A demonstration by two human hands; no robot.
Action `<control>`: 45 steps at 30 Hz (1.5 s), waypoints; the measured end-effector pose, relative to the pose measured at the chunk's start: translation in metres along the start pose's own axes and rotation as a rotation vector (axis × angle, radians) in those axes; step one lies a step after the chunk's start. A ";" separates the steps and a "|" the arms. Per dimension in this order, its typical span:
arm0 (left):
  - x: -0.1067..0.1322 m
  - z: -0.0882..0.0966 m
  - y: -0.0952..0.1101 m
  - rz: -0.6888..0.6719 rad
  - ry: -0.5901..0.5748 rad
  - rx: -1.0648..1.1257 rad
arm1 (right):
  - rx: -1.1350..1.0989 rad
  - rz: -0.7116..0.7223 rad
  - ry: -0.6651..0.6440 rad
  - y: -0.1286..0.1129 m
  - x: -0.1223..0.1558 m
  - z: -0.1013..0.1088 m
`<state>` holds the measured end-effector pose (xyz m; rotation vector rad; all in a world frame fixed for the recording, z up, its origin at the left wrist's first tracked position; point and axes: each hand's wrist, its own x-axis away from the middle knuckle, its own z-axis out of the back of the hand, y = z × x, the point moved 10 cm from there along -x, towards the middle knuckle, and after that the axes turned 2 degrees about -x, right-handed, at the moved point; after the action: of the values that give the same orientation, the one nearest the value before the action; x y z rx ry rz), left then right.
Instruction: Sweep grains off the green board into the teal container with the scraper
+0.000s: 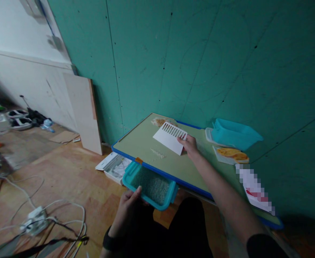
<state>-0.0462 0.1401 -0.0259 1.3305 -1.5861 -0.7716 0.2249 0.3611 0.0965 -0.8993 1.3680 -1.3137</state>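
My left hand (130, 200) grips the near rim of a teal plastic container (161, 206), its thumb over the edge. Pale grains, like rice, fill much of it, and it sits just under the table's blue front edge. In my right hand (189, 145) is a white flat scraper (168, 138) with a row of slots along its far side, held tilted above the tabletop. A small streak of pale grains (158, 154) lies on the table in front of the scraper. Behind it is a heap of tan beans or kernels (160, 122), partly hidden by the scraper.
The green-topped table (136, 143) stands against a green wall. At its right are a turquoise bin (235, 133), a folded yellow cloth (233, 154) and a blurred-out item (255, 190). An open white box (117, 166), a power strip (37, 220) and cables lie on the floor.
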 end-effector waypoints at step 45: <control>0.007 -0.012 0.015 -0.050 -0.022 0.009 | -0.185 -0.220 -0.375 -0.015 0.104 -0.045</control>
<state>-0.0414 0.1378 -0.0067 1.3771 -1.5805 -0.8127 0.1556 0.2698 0.0907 -1.3792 1.1295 -1.1168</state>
